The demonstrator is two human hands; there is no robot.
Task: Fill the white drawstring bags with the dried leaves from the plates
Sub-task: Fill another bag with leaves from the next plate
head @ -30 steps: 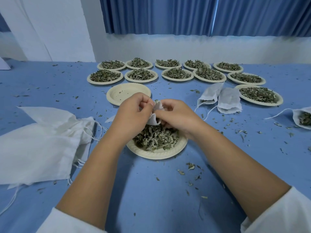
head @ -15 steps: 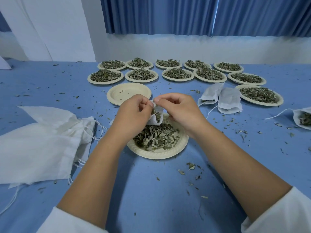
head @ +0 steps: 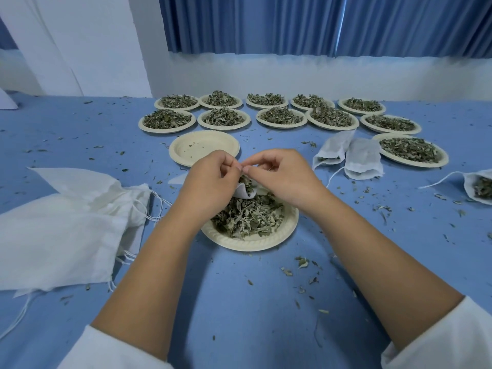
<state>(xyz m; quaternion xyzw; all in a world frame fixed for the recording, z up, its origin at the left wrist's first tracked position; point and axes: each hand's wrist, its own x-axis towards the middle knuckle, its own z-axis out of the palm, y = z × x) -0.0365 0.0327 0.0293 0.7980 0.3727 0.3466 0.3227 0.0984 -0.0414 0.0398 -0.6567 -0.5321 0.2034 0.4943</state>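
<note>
- Against a second ago, my left hand [head: 213, 179] and right hand [head: 282, 174] sit slightly higher, and the white bag [head: 243, 191] hangs between them, just above the plate [head: 266, 242].
- Both hands pinch its top, fingertips meeting; possibly the drawstring, though I can't tell.
- Dried leaves [head: 247, 217] now show in its mouth, so I judge filling is underway.
</note>
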